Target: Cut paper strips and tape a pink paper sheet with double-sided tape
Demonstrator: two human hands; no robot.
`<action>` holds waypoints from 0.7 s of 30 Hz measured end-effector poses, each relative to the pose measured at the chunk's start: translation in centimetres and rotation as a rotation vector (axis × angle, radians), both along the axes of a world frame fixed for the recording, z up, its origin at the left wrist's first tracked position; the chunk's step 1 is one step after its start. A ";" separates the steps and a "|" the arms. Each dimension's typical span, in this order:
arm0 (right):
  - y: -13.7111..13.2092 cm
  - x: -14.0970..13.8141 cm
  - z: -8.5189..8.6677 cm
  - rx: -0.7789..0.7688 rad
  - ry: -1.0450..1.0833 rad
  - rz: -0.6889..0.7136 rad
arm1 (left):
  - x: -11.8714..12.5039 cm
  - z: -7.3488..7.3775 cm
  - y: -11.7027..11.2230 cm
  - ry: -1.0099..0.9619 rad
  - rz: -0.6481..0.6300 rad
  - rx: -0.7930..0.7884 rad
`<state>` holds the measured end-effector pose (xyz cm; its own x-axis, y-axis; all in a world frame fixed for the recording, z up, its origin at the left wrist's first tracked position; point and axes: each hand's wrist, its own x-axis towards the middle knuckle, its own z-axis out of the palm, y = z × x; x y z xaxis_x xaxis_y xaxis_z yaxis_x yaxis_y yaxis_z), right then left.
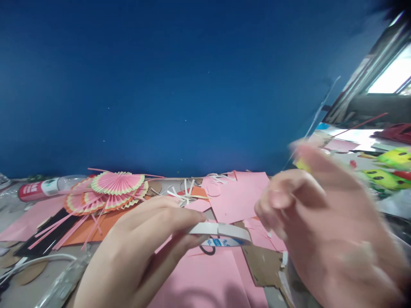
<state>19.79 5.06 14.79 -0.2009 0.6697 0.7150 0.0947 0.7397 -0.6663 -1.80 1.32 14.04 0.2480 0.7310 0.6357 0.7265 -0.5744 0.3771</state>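
A narrow roll of white tape (233, 231) with blue print on its inner side is pinched between the thumb and fingers of my left hand (150, 239). The roll stands out toward the right, above pink paper (199, 273). My right hand (330, 218) is raised to the right of the roll, apart from it. Motion blurs it. Its fingers look curled, and whether they hold anything is unclear. Behind its fingertips a thin pale strand (317, 115) slants upward; I cannot tell if the hand touches it.
Pleated pink and yellow paper fans (117, 186) with pink strips lie at left, near a red-labelled plastic bottle (40, 188). White paper strips (189, 190) and pink sheets (237, 196) lie along the blue wall (192, 85). A cardboard piece (265, 265) is nearer; yellow-green plush-like items (388, 177) sit at right.
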 end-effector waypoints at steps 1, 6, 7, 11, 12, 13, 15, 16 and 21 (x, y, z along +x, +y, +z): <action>0.1 0.0 0.3 -0.006 -0.114 0.007 | -0.1 0.0 0.1 0.011 -0.001 -0.004; 0.4 -0.5 0.7 -0.095 -0.481 0.133 | -0.2 0.8 0.5 0.135 -0.109 -0.080; 0.3 -0.6 0.6 -0.106 -0.506 0.136 | -0.2 1.0 0.6 0.171 -0.144 -0.133; 0.2 -0.6 0.3 -0.094 -0.510 0.109 | -0.5 1.6 0.9 0.181 -0.180 -0.203; 0.1 -0.6 0.3 -0.090 -0.504 0.116 | -0.6 1.7 0.9 0.172 -0.184 -0.214; 0.1 -0.5 0.3 -0.086 -0.500 0.130 | -0.7 1.7 0.9 0.164 -0.191 -0.220; 0.1 -0.5 0.2 -0.084 -0.506 0.153 | -0.9 1.7 0.9 0.169 -0.193 -0.223; 0.1 -0.5 0.2 -0.086 -0.512 0.153 | -1.0 1.7 0.9 0.174 -0.189 -0.214; 0.2 -0.7 -0.1 -0.063 -0.528 0.129 | -1.3 1.5 1.0 0.215 -0.197 -0.192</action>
